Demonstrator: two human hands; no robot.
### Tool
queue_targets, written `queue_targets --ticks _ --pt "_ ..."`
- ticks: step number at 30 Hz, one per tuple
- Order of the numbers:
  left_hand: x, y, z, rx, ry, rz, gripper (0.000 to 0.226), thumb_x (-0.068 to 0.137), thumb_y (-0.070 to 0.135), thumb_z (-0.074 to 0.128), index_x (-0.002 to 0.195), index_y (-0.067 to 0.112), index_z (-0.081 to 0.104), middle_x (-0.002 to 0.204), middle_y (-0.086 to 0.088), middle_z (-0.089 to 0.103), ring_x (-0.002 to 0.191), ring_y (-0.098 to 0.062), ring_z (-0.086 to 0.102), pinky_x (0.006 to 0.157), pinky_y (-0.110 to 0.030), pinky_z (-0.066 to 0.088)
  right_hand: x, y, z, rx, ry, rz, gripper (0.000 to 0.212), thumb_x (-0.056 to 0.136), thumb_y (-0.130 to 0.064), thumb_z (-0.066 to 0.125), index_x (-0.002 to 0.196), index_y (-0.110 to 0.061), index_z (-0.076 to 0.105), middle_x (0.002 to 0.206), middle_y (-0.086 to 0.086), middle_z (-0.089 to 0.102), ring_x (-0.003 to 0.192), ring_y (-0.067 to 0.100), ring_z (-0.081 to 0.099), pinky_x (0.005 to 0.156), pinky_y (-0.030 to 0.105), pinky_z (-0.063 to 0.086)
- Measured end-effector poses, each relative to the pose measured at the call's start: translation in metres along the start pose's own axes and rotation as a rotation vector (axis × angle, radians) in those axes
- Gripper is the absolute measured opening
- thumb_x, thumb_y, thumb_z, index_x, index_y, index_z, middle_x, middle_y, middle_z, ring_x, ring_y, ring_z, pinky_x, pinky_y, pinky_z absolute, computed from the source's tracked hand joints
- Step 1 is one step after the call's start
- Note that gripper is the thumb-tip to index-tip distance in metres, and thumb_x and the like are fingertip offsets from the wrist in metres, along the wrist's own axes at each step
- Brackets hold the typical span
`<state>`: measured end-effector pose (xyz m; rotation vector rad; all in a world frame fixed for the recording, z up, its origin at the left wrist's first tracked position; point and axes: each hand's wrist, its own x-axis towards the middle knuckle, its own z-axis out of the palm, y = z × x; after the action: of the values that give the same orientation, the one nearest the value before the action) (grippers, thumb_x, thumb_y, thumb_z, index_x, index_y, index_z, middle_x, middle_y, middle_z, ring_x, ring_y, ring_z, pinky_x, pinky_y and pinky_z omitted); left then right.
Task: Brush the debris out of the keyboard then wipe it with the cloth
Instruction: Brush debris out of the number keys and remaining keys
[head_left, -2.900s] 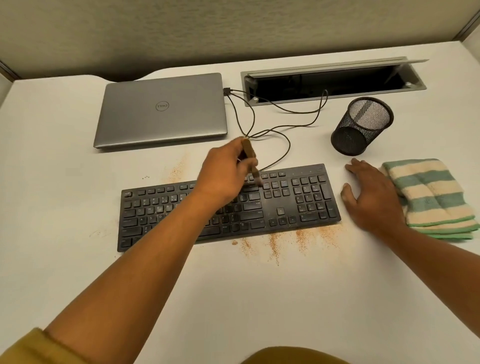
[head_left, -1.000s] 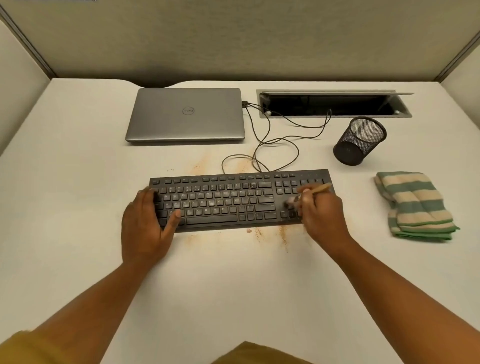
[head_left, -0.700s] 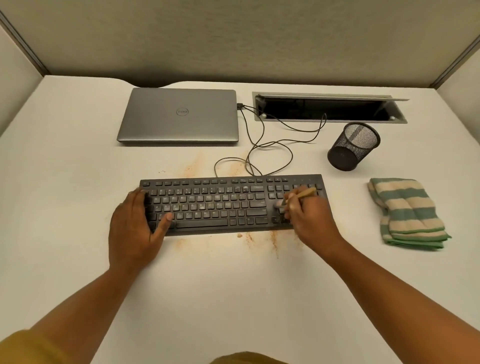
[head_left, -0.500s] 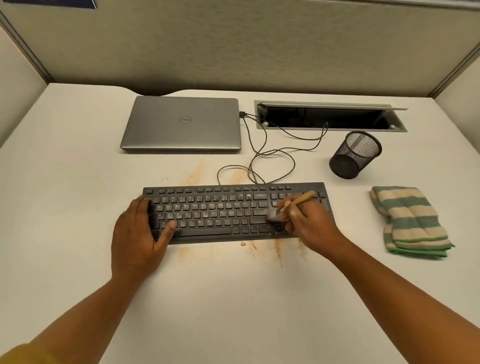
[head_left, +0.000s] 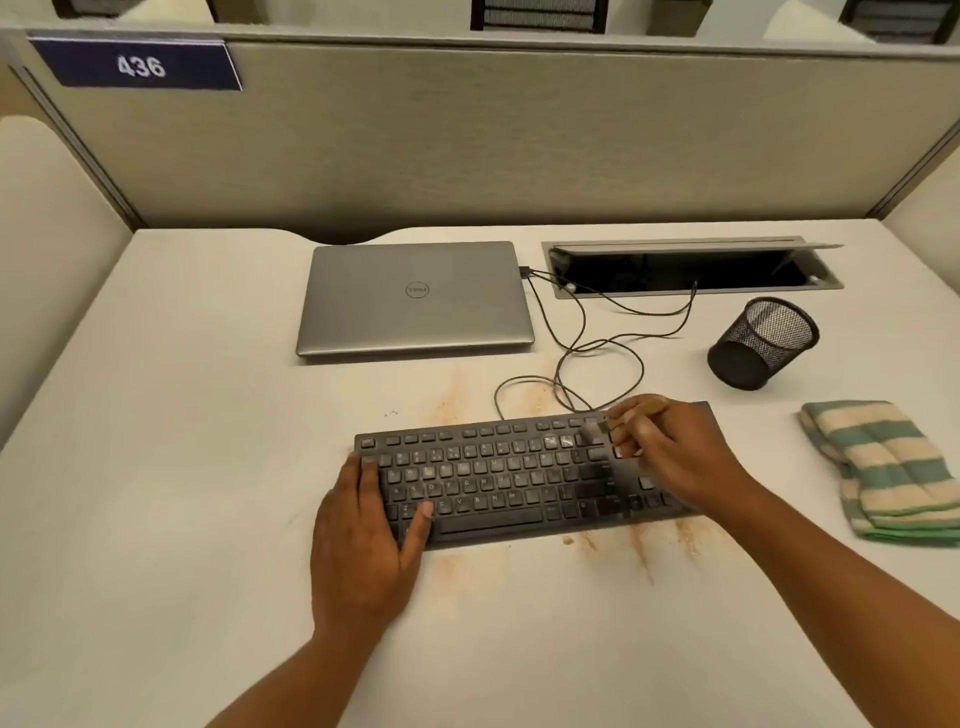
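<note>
White cubicle desk top (head_left: 208, 571), viewed from above. Nearest on it are streaks of orange-brown powder debris (head_left: 639, 548), just in front of the keyboard's near edge, right of centre. A fainter patch lies under the left half.

The left hand (head_left: 363, 540) lies flat on the left end of the black full-size keyboard (head_left: 493, 483). Its fingers are straight and together, and the thumb reaches across the bottom key rows.

The right hand (head_left: 670, 447) sits over the keyboard's right part and pinches a small wooden-handled brush (head_left: 636, 413) between thumb and curled fingers. The bristle end points left over the top key rows; bristles blurred, so contact with the keys cannot be confirmed.

The folded green-and-cream striped cloth (head_left: 893, 467) lies on the desk right of the keyboard, apart from both hands.

Further back, more debris smears behind the keyboard. A thin dark cable (head_left: 597, 353) loops there. A black wire-mesh pen cup (head_left: 758, 345) stands to the right, and a closed silver laptop (head_left: 415, 299) to the left. A grey cable hatch (head_left: 691, 270) stands open. On the beige fabric partition (head_left: 519, 140) is a blue sign reading 436 (head_left: 140, 65).
</note>
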<state>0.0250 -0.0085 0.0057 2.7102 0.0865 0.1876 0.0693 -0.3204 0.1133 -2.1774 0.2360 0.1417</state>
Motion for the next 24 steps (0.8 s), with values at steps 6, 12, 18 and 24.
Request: queue_targets --ticks 6,12,18,24 --pt "0.003 0.001 -0.002 0.005 0.022 -0.001 0.080 0.091 0.066 0.033 0.147 0.009 0.038 0.155 -0.011 0.037 0.138 -0.030 0.039 0.114 -0.048 0.035 0.005 0.002 0.000 -0.043 0.044 -0.065 0.035 0.100 -0.009 0.044 0.079 -0.014 0.072 0.088 -0.004 0.070 0.077 0.012 0.065 0.067 0.023 0.052" --pt "0.000 0.001 -0.001 0.028 0.050 -0.011 0.080 0.091 0.065 0.037 0.146 0.008 0.039 0.153 -0.010 0.039 0.137 -0.029 0.040 0.113 -0.049 0.034 0.011 0.014 -0.006 -0.171 -0.033 -0.167 0.043 0.099 -0.016 0.042 0.065 -0.027 0.066 0.086 0.000 0.072 0.084 0.017 0.066 0.072 0.039 0.054" --pt "0.001 0.000 0.002 0.030 0.061 -0.015 0.081 0.090 0.068 0.035 0.146 0.008 0.038 0.151 -0.010 0.041 0.136 -0.030 0.042 0.112 -0.047 0.034 0.009 0.021 -0.011 -0.346 -0.215 -0.217 0.032 0.100 -0.024 0.045 0.078 -0.019 0.068 0.083 0.000 0.070 0.082 0.017 0.065 0.068 0.032 0.050" --pt "0.001 0.001 0.002 0.037 0.062 -0.013 0.080 0.091 0.067 0.035 0.145 0.007 0.038 0.150 -0.012 0.042 0.135 -0.031 0.042 0.112 -0.048 0.034 0.011 0.018 -0.018 -0.335 -0.234 -0.225 0.037 0.094 -0.041 0.042 0.085 -0.020 0.071 0.083 0.002 0.072 0.078 0.018 0.065 0.070 0.039 0.054"
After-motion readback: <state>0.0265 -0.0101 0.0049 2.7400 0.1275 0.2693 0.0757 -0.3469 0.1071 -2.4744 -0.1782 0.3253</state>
